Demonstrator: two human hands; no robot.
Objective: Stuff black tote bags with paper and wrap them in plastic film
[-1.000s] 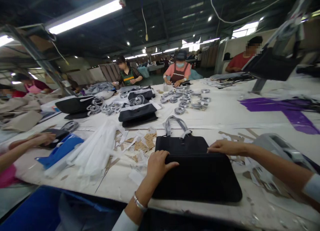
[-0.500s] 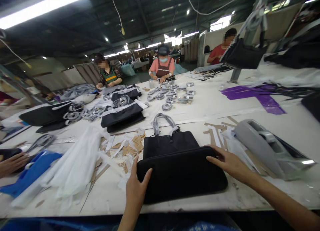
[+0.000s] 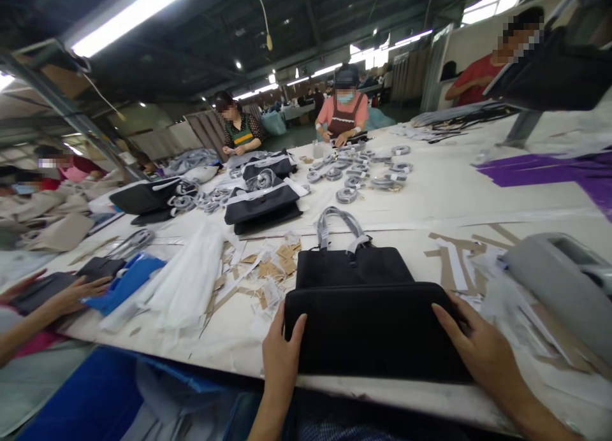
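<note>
A flat black panel-like piece with rounded corners (image 3: 373,332), perhaps a bag or pouch, is tilted up at the table's front edge. My left hand (image 3: 283,339) grips its left side, thumb on the near face and fingers behind. At its right side my right hand (image 3: 471,339) has the thumb in front and the fingers partly hidden behind. Just beyond it lies a black handbag (image 3: 354,266), partly covered by the piece. Its handles (image 3: 339,221) are wrapped in grey-white material and point away from me.
Paper tags (image 3: 280,259) and white wrapping sheets (image 3: 191,281) lie to the left. A grey tape dispenser-like object (image 3: 554,269) stands right, beside cardboard strips (image 3: 449,269). Farther back are black bags (image 3: 262,205) and coiled straps (image 3: 347,194). A co-worker's hand (image 3: 71,294) is at far left.
The view has swung left, so the scene sits farther right. My right hand has slid lower along the black piece's right side and wraps it more closely. My left hand keeps its place.
</note>
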